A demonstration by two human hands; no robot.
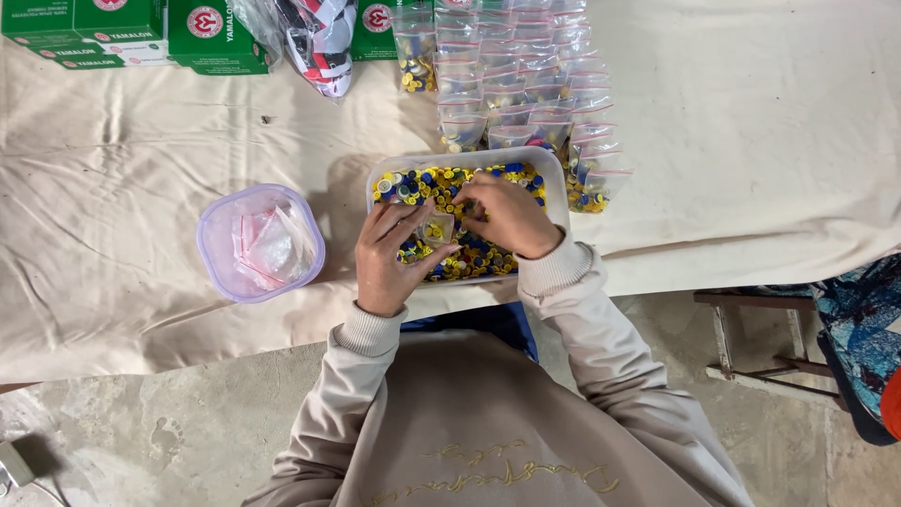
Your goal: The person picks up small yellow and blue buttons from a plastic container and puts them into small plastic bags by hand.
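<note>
The left hand [389, 258], at the centre of the frame, is clamped on a small clear bag [435, 230], thumb and fingers pinching it over the tub [556, 183]. The right hand [507, 214] is just beside it, fingers drawn together at the bag's mouth; whether they pinch beads or only the bag's edge I cannot tell. Both hands hover over the beads [441, 183], a blue, yellow and white mass filling the tub.

As a judgement: the filling goes best with the bag mouth held wide and low over the tub, so strays fall back in, and with the seal strip kept free of beads before pressing it shut.

Outward, above the tub lies a spread of filled bags [526, 84], overlapping in rows toward the upper centre. Left of the tub stands a purple-rimmed bowl [218, 218] holding empty bags [263, 246]. Green boxes [122, 28] sit along the upper left edge, with a crumpled patterned sack [319, 38] beside them. A cream cloth [751, 141] covers the worktop.
</note>
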